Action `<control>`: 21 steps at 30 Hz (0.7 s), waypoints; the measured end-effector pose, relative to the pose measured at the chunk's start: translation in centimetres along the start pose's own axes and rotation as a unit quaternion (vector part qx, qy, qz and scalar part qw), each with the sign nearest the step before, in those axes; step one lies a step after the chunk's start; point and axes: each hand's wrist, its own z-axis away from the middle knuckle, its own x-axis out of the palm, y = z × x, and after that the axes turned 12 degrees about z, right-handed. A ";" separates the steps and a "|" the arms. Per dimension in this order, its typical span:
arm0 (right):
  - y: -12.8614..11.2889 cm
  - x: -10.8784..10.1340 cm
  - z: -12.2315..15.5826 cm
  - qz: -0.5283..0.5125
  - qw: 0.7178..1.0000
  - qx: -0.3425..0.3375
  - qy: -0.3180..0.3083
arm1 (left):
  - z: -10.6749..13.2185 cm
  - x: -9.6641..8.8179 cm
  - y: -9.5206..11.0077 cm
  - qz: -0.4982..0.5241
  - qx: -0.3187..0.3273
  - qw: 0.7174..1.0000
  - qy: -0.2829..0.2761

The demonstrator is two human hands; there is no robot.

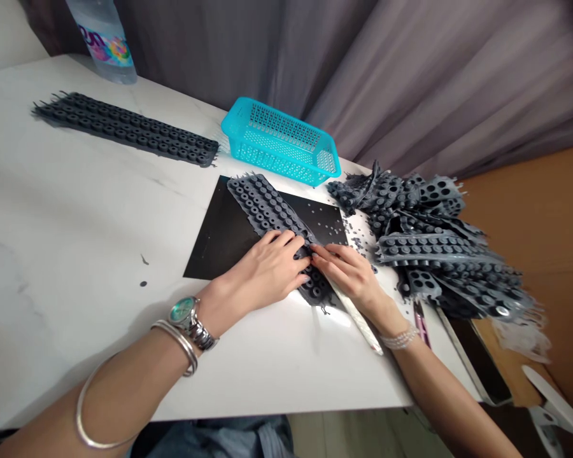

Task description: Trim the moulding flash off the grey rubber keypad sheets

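1. A grey curtain (434, 83) hangs behind the white marble-patterned desk (76, 254).
2. My left hand (262, 270) rests its fingers, spread and unclenched, on the grey studded rubber strip (262, 207). My right hand (348, 277) curls onto the strip's edge; I cannot tell whether it pinches.
3. That strip lies diagonally across a black sheet (214, 248), with loose rubber crumbs (325, 219) nearby.
4. A pale narrow strip (358, 318) lies under my right wrist; if it is a blade, a slip could nick me.
5. The rubber heap (424, 235) overhangs the desk's edge, so a careless nudge could send it sliding off.
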 end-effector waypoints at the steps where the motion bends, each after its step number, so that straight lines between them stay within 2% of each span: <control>1: -0.1 -0.1 -0.1 -0.005 1.000 0.004 -0.005 | 0.0 0.0 0.0 0.000 0.001 1.000 -0.001; 8: -0.2 0.0 -0.1 -0.032 0.999 0.023 -0.017 | 0.1 -0.2 0.1 -0.005 -0.007 1.000 -0.012; 11: -0.3 0.9 -0.2 -0.062 0.996 0.053 0.021 | 0.0 -0.2 0.1 -0.005 -0.009 1.000 -0.013; 14: -0.3 1.6 -0.2 -0.100 0.977 0.152 0.107 | 0.0 -0.2 0.1 -0.006 -0.007 1.000 -0.013; 17: 0.3 1.7 0.0 -0.093 0.933 0.304 0.167 | 0.0 -0.2 0.1 -0.007 -0.006 1.000 -0.010; 19: 0.9 1.3 0.3 -0.093 0.904 0.386 0.155 | 0.1 -0.1 0.0 -0.007 -0.004 1.000 -0.009; 21: 1.3 0.9 0.6 -0.117 0.883 0.437 0.125 | 0.1 -0.2 0.0 -0.008 0.000 1.000 -0.010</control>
